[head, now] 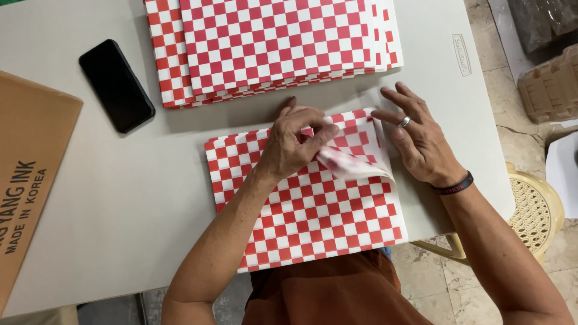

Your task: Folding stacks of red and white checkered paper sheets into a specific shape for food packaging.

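A stack of red-and-white checkered paper sheets (313, 210) lies on the grey table right in front of me. My left hand (295, 141) pinches the top sheet's far right corner (352, 162) and curls it back toward me, showing its pale underside. My right hand (418, 138), with a ring and a dark wristband, rests with spread fingers on the stack's right edge beside the lifted corner, holding nothing.
A larger pile of the same checkered sheets (271, 42) lies fanned at the far side of the table (120, 198). A black phone (116, 84) and a brown cardboard box (27, 168) are at the left. A yellow plastic chair (533, 210) stands at the right.
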